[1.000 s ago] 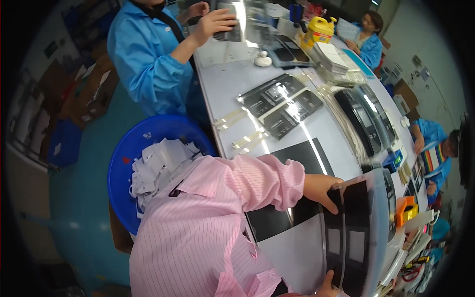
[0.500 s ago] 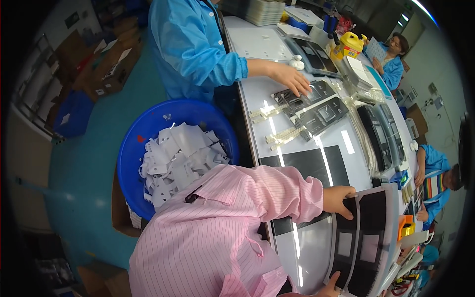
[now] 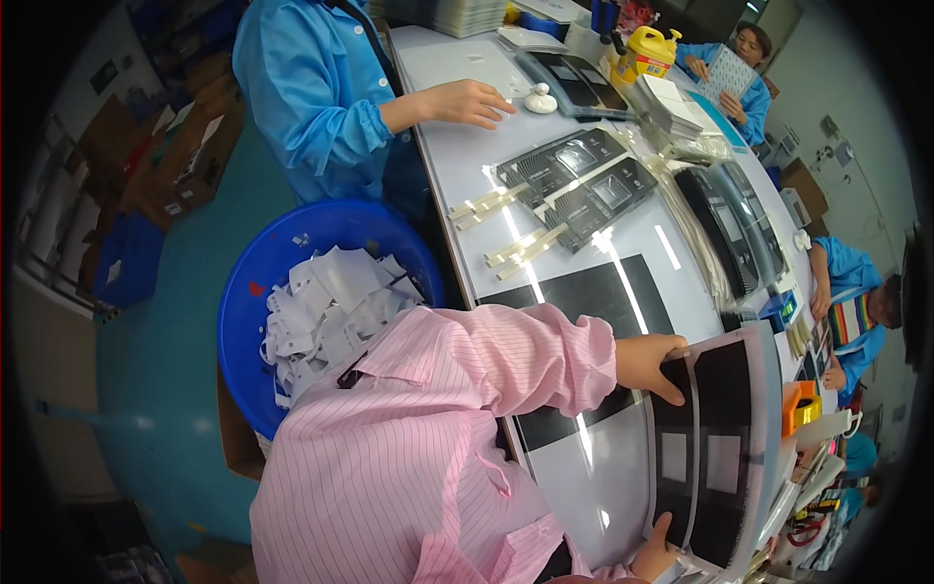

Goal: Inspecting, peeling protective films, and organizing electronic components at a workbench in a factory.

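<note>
Both ends of a clear plastic sheet with black panels (image 3: 725, 399) are in my hands. Each of its two black panels has a pale rectangular window. My left hand (image 3: 650, 367) grips the far end, thumb on top and fingers mostly hidden beneath. At the near end, my right hand (image 3: 654, 557) is closed on the edge with its thumb up; the rest of it is largely out of sight. The sheet is tilted above the white table (image 3: 593, 487). Left of it lies a flat black sheet (image 3: 574, 302), partly covered by my pink-striped sleeve.
Two grey-black printed panels with ribbon tails (image 3: 598, 200) lie farther up the table. A co-worker's hand (image 3: 467, 103) is near a white knotted pouch (image 3: 540, 98). A blue tub (image 3: 243, 292) of white scraps stands left of the table. An orange tape dispenser (image 3: 800, 409) sits at right.
The co-worker's hand has drawn back from the printed panels toward the table's left edge. My hands keep hold of the sheet, which is slightly shifted; the whole view has moved a little.
</note>
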